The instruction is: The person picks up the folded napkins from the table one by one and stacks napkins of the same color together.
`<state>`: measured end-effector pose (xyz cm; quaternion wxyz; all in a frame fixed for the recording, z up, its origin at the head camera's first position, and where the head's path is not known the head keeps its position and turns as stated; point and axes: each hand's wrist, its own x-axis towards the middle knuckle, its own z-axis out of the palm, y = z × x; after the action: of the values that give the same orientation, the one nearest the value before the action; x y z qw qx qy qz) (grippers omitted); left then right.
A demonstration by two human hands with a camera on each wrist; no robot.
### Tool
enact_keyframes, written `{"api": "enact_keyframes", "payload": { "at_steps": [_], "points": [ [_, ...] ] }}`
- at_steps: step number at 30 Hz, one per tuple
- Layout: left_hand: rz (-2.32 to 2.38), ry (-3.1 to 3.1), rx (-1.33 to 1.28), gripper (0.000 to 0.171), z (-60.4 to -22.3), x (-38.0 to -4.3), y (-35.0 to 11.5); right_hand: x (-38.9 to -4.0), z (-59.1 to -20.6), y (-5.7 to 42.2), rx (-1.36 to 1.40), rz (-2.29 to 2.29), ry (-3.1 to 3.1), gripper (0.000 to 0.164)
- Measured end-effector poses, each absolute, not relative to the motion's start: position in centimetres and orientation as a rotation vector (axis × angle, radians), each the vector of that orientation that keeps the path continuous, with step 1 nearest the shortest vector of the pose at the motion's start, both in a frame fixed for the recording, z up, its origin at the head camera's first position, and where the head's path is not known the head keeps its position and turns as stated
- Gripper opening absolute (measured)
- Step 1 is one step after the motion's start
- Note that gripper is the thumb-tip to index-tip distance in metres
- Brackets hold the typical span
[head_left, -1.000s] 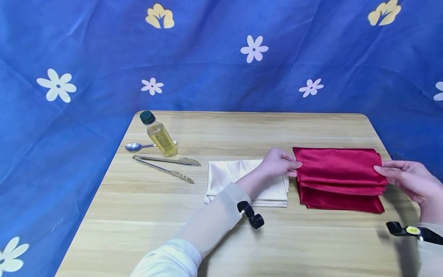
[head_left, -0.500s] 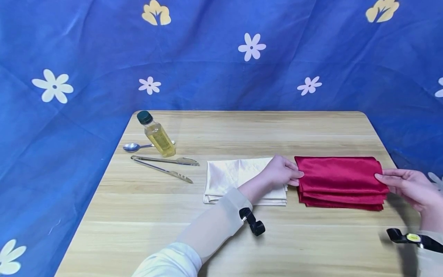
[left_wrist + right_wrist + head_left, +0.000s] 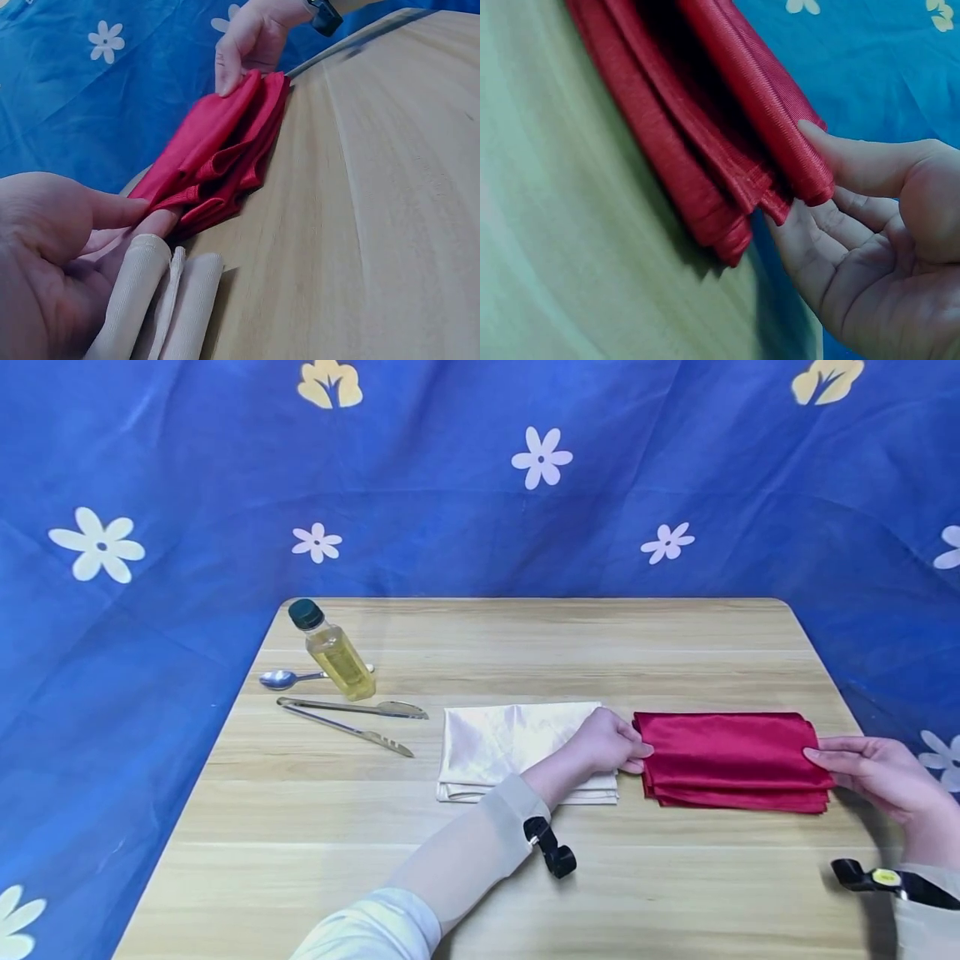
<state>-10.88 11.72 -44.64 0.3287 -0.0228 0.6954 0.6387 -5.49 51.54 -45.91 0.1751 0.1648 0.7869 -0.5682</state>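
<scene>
A shiny red cloth (image 3: 727, 752), folded in several layers, lies at the right of the table. My left hand (image 3: 609, 743) pinches its left edge between thumb and fingers, with the forearm crossing over a folded white cloth (image 3: 487, 747). At the opposite edge my right hand (image 3: 885, 777) pinches the red cloth's upper layers. In the right wrist view the thumb (image 3: 870, 161) presses on the top fold and the fingers lie beneath it. The left wrist view shows the white cloth's folded edge (image 3: 199, 300) close by the left hand (image 3: 67, 247).
On the left of the wooden table (image 3: 300, 877) stands a bottle of yellow liquid (image 3: 341, 664) with a dark green cap. A spoon (image 3: 281, 679) lies partly behind it, and metal tongs (image 3: 345, 720) lie in front. A blue flowered curtain (image 3: 450, 527) hangs behind.
Both hands have lowered the upper part of the red cloth toward the near side, so it now covers most of the lower layer. The head view has shifted slightly.
</scene>
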Motion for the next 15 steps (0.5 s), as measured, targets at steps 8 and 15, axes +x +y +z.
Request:
{"api": "enact_keyframes", "payload": {
  "at_steps": [8,15],
  "points": [
    [1.611,1.855,-0.064,0.009,-44.8,-10.8,11.7,-5.6,-46.3,51.5,0.501,-1.478,2.285,0.004],
    [1.668,1.776,-0.071,0.014,-45.5,-11.2,11.4,-6.5,-46.3,50.6,0.486,-1.552,2.332,0.006]
  ]
}}
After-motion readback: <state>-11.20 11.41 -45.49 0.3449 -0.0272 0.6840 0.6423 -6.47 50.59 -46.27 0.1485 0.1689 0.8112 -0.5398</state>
